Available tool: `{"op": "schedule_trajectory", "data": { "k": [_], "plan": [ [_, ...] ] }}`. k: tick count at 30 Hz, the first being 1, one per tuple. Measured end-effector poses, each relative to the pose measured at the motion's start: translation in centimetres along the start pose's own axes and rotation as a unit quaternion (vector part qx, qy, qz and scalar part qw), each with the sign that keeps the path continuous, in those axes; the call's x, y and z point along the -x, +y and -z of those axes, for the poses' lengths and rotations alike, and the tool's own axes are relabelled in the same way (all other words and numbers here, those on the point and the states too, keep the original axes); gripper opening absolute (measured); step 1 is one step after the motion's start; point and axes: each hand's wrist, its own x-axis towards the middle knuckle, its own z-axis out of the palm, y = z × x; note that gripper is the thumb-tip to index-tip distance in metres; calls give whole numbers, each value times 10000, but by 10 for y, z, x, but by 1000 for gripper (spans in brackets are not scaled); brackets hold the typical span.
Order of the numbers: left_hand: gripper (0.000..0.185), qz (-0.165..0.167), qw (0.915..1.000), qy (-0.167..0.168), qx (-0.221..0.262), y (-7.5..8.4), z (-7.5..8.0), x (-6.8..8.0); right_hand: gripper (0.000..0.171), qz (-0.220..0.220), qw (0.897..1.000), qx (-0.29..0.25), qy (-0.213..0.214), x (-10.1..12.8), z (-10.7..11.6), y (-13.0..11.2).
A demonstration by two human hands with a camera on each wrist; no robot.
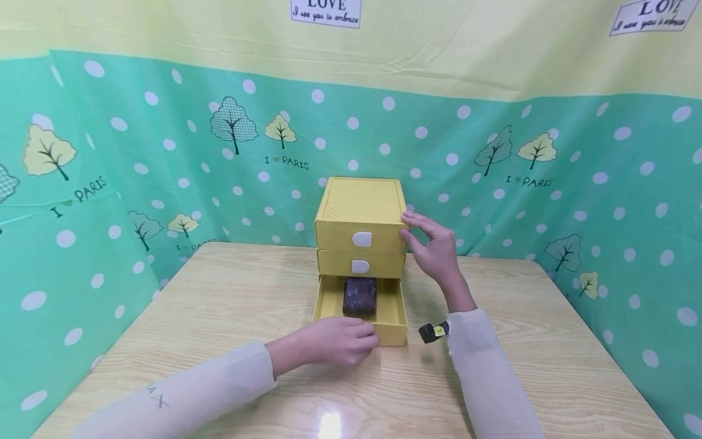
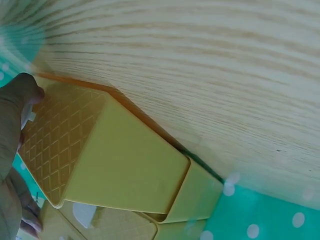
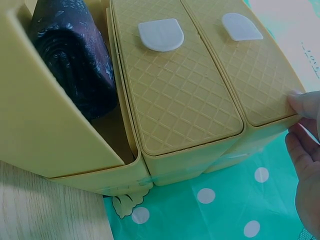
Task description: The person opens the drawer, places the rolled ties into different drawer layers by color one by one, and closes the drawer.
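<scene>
A yellow three-tier drawer box (image 1: 362,201) stands at the back of the table, its bottom drawer (image 1: 390,334) pulled out. Inside that drawer lies a dark, shiny folded bundle (image 1: 359,297) with pale marks, also seen in the right wrist view. My left hand (image 1: 341,341) is at the drawer's front with curled fingers, gripping it around the white pull tab (image 2: 26,115), which is partly hidden. With the thumb on the front face and the fingers at the side, my right hand (image 1: 437,248) holds the box's upper right corner.
The upper two drawers, each with a white tab (image 1: 362,239), are closed. A wood-grain table (image 1: 247,292) lies beneath, and a green and yellow printed cloth (image 1: 439,140) hangs behind and at both sides. A black strap device (image 1: 433,332) sits at my right wrist.
</scene>
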Motion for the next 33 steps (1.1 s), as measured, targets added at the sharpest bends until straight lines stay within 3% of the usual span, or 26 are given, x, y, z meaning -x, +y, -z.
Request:
{"op": "schedule_trajectory", "data": {
  "k": [9, 33],
  "plan": [
    [15, 66, 9999, 119, -61, 0, -8, 1, 31, -19, 10000, 29, -27, 1, 0, 2],
    [24, 94, 9999, -122, -38, -10, -14, 4, 30, -59, 10000, 24, -30, 0, 0, 2]
  ]
}}
